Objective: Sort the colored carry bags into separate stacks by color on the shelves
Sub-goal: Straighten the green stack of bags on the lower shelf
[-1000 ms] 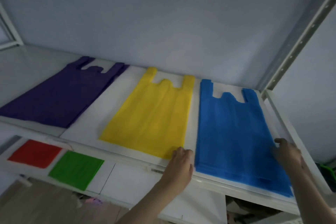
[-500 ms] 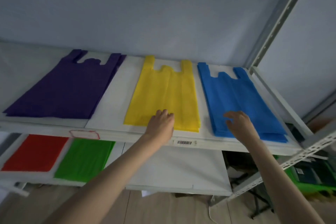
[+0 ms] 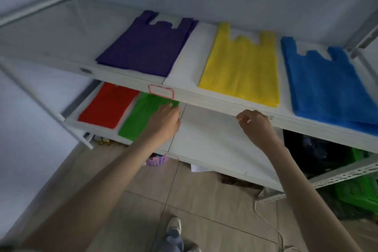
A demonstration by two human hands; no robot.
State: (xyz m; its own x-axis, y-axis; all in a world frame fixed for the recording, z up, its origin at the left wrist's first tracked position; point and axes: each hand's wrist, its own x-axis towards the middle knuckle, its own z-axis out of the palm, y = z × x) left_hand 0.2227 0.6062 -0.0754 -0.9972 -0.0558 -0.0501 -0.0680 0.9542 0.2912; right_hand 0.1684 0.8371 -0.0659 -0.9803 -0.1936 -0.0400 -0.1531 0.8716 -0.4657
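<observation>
Green bags (image 3: 141, 116) lie on the lower shelf (image 3: 214, 145), long axis 7-to-1 o'clock. Left hand (image 3: 163, 122) is nearest, flat on their right edge, gripping nothing. Right hand (image 3: 256, 127) hangs loosely curled and empty at 3 o'clock. Red stack (image 3: 107, 105) lies just left; purple (image 3: 147, 47), yellow (image 3: 241, 67) and blue (image 3: 327, 84) lie above.

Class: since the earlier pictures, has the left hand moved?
Yes. The left hand has dropped from the yellow bags to the green bags on the lower shelf.
</observation>
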